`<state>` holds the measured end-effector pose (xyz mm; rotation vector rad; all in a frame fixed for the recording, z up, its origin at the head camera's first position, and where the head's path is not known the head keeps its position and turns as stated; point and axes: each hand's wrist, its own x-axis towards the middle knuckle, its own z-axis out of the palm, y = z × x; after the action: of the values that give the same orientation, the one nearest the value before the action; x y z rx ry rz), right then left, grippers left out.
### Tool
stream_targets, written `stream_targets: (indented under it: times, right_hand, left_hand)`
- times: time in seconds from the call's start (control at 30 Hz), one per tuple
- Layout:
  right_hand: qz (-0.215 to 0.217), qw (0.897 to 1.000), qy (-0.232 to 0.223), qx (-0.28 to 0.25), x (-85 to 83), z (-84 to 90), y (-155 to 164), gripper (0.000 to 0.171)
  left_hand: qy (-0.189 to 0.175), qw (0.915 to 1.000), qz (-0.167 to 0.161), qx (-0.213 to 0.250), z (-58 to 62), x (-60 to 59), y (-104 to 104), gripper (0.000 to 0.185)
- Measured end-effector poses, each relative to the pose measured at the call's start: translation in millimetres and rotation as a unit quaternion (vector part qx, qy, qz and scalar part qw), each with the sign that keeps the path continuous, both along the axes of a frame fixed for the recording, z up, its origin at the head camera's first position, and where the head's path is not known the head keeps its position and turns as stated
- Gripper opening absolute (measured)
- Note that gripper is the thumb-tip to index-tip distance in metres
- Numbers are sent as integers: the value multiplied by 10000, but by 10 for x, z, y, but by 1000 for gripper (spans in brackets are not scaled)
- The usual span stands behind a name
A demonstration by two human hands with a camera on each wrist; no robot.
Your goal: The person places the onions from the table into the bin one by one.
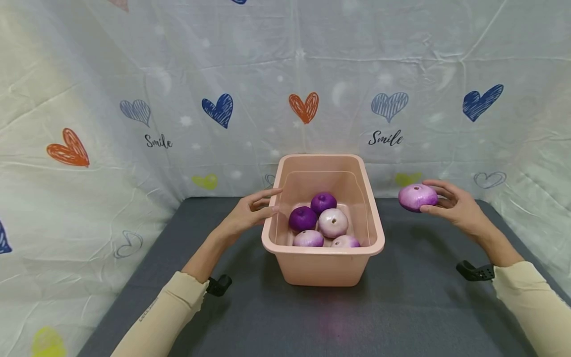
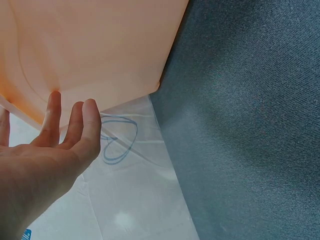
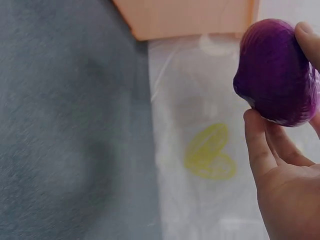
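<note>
A purple-and-white onion is held up above the table, right of a peach plastic bin. My right hand grips it between thumb and fingers; the right wrist view shows the dark purple underside of the onion. Inside the bin lie several more onions, among them a dark purple onion and a pale onion. At the bin's left rim is my left hand, its fingers loosely extended. The left wrist view has those fingers against or very near the bin's outer wall.
A dark grey tabletop lies under the bin. Behind and at both sides hangs a pale curtain printed with hearts and the word Smile. Black straps are on both wrists.
</note>
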<state>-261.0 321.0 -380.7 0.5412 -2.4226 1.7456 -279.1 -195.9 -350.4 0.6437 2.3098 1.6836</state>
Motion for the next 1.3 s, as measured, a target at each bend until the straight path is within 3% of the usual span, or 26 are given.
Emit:
stream_targets:
  times: [0.37,0.57,0.77,1.3]
  right_hand:
    - [59,9998,127,-117,-37,368,-305,61]
    - [439,9979,424,-204,-105,515,-518,62]
    - [960,9928,676,-254,-189,582,-752,64]
    - [1810,9805,716,-270,-273,686,-1223,68]
  left_hand:
    - [-47,10000,16,0,-15,-14,-7,57]
    - [-70,10000,55,13,0,-2,3,55]
    - [-38,10000,62,6,6,5,12,56]
    - [77,9999,-34,63,-7,-11,-2,56]
